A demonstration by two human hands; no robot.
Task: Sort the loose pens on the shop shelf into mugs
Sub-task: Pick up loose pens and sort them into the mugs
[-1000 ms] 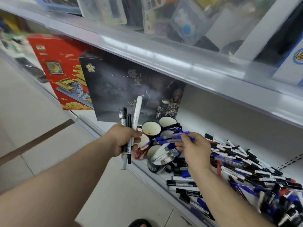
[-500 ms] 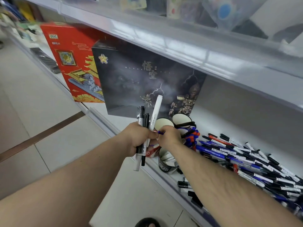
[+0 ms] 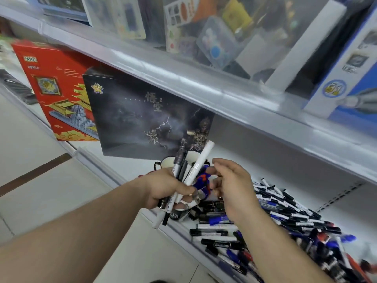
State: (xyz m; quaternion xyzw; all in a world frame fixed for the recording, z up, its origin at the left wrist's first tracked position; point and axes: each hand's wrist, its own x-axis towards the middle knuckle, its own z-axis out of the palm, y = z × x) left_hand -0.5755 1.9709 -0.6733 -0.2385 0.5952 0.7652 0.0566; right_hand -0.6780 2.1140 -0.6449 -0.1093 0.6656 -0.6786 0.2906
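Left hand (image 3: 163,188) grips a bundle of black and white marker pens (image 3: 190,172), upright. Right hand (image 3: 232,186), fingers loosely curled and holding nothing, hovers above white enamel mugs (image 3: 169,162) on the left.

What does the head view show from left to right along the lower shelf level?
Red box → dark box → left hand holding a bunch of pens → right hand → pile of loose pens. The mugs sit behind the hands, so their place is unclear.
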